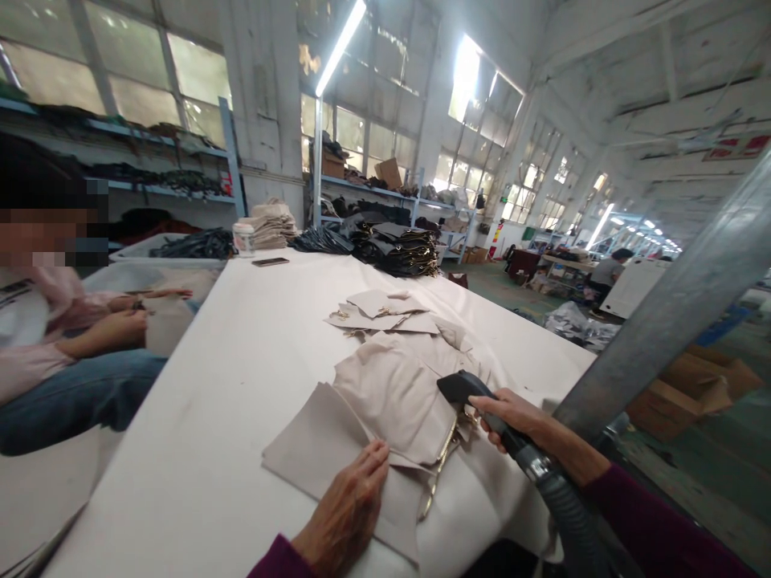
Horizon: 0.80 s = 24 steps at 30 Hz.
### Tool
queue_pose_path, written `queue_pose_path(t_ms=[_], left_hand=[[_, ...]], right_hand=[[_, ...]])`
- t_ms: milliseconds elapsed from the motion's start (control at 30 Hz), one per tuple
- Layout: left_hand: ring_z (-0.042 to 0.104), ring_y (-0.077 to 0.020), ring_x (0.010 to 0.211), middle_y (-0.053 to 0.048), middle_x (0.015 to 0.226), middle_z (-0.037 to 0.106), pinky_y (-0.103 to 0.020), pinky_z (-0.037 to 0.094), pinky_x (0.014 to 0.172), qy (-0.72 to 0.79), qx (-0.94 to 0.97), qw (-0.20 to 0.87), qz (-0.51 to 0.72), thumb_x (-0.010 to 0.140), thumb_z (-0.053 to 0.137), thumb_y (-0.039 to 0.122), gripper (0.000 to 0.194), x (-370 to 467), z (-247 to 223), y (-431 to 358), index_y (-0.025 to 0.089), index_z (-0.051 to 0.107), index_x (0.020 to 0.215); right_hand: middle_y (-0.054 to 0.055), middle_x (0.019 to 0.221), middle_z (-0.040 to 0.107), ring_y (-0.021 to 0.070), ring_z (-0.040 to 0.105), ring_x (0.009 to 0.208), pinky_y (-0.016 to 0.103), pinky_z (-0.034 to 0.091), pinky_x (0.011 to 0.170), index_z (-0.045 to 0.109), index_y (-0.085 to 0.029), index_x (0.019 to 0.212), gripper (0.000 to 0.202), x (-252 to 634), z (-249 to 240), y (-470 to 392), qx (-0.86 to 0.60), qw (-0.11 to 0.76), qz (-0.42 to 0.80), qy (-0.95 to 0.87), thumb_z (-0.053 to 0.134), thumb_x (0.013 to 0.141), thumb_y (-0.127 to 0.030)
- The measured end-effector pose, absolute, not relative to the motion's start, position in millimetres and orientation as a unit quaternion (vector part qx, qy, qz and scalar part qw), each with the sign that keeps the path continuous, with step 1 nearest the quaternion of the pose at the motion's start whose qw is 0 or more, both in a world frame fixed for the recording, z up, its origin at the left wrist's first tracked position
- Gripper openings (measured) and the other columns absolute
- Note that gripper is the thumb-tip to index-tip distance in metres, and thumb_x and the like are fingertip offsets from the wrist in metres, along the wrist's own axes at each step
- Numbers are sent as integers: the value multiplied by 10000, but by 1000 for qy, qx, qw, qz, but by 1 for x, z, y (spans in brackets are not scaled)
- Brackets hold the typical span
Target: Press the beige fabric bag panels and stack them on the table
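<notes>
My right hand (511, 413) is wrapped round the black handle of a vacuum nozzle (461, 387), with a ribbed hose (569, 506) trailing toward me. The nozzle's mouth is at the right side of a beige fabric pouch (391, 385) with a gold-toothed zipper (442, 453). My left hand (352, 502) lies on the pouch's flat, stiff beige panel (319, 433), fingers stretched out close together and their tips near the fold; its thumb is hidden. Behind the pouch lie more beige pieces (385, 311) with small gold-coloured metal parts.
A white-covered table (241, 377) bears a phone (271, 262), a stack of beige pieces (271, 225) and a pile of black pieces (397, 245). A slanting metal post (656, 313) stands close on the right. At left, a seated co-worker's hand (124, 327) holds beige material.
</notes>
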<state>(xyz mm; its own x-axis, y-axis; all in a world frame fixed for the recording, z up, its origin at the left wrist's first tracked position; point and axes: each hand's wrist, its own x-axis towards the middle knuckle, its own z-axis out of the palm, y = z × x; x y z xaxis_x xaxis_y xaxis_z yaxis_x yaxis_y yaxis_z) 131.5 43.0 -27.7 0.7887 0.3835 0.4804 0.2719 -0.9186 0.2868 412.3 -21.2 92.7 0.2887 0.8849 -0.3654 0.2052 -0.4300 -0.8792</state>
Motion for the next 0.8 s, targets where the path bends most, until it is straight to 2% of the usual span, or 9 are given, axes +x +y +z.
queue_pose_path(t_ms=[100,267,367,467,567,633,700,800], left_hand=[[454,-254,1266,-163,1316,541,-395,426,1035,197,944,99,246,878,451,210,379,130,-26,42,114,535,1235],[394,-296,1304,-188,1396,446,-441,420,1033,197,950,111,214,813,595,362,669,128,-21,40,134,347,1391],[329,-351,1331,-211,1437,373,-497,396,1038,160,956,79,234,769,623,492,757,131,-20,33,139,355,1383],[445,-364,1246,-205,1343,487,-511,435,993,152,961,47,225,773,619,493,625,136,-24,22,139,481,1270],[548,-293,1139,-148,1196,602,-448,473,964,188,958,21,214,862,531,249,289,139,-26,11,150,562,1132],[560,-241,1106,-113,1140,621,-393,467,971,205,954,15,217,877,448,123,234,140,-22,6,159,575,1071],[564,-222,1054,-92,1079,622,-363,475,939,225,950,27,215,866,469,138,181,141,-14,1,169,574,1010],[567,-235,934,-76,970,613,-366,496,824,261,943,40,202,815,571,275,132,140,-3,-5,180,568,907]], right_hand=[[-28,479,548,79,493,376,167,418,353,532,-159,620,328,409,97,-18,-709,403,430,-388,594,820,-412],[-29,533,551,83,514,401,172,423,354,528,-165,682,304,410,102,-40,-717,442,401,-360,594,817,-429],[-26,545,551,91,502,380,195,424,331,529,-162,708,329,409,102,-75,-717,438,415,-349,610,789,-471],[-35,500,540,99,480,341,208,410,306,553,-158,747,377,407,101,-110,-710,428,432,-356,608,768,-530],[-36,419,510,100,471,316,207,409,313,552,-152,656,432,406,100,-133,-710,403,437,-378,588,773,-566],[-39,410,497,96,468,318,206,413,318,535,-155,616,443,405,100,-139,-708,397,438,-385,581,779,-564],[-43,451,506,92,465,331,207,413,315,536,-161,649,416,403,103,-139,-706,411,436,-379,583,777,-553],[-45,503,519,90,473,353,203,415,316,542,-165,721,386,399,106,-136,-703,428,431,-370,578,777,-545]])
